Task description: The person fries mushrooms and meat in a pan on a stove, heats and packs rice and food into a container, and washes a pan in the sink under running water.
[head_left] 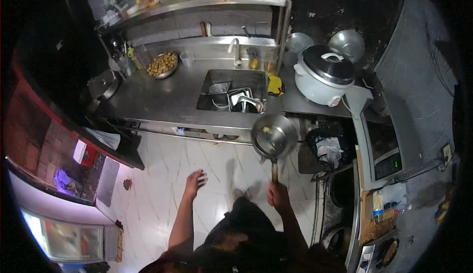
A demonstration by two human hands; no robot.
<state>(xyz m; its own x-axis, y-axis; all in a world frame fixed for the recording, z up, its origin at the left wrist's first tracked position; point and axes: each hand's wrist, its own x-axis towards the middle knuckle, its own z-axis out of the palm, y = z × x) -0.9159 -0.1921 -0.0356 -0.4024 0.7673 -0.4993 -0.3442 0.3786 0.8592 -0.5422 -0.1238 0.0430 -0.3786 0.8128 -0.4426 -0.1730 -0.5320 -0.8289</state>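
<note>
My right hand (279, 195) is closed around the handle of a metal pan (281, 142), held out in front of me over the floor near the counter's front edge. Some yellowish bits lie inside the pan. My left hand (195, 183) hangs in the air to the left, holding nothing, its fingers loosely bent and apart. Beyond the pan is a steel sink (203, 88) with several metal containers and other dishes in it. A curved faucet (235, 51) rises behind the basin.
On the steel counter (162, 95) stands a bowl of small round potato-like items (162, 65). A yellow cloth (275, 85) lies right of the sink, beside a large white rice cooker (320, 78). A lined black bin (329, 152) and stove (340, 194) are at right.
</note>
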